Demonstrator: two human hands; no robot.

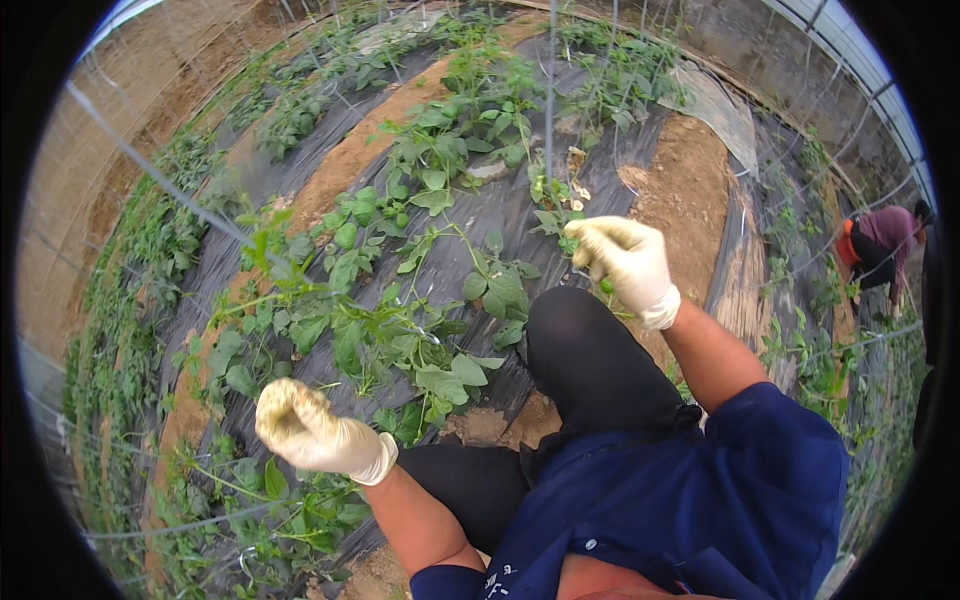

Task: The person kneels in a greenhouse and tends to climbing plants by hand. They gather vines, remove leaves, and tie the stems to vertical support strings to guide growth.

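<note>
My left hand [315, 429], in a soiled pale rubber glove, is raised over the leafy plants at lower left, its fingers curled towards the thumb. My right hand [626, 262], gloved alike, hangs above my bent knee with fingers curled; a small green leaf shows beside the fingertips. Whether either hand holds something thin cannot be told. Green vine plants [442, 375] grow between my hands through black plastic mulch film [450, 247]. A pale string [550, 97] runs down towards my right hand. Another string [157, 176] slants across the left, past a leafy shoot [281, 281].
Strips of bare brown soil [686, 202] lie between the film-covered rows. A clear plastic sheet [716, 112] lies at upper right. Another person [877, 244] bends over plants at the far right. More hanging strings cross the rows, and a wall [727, 37] stands behind them.
</note>
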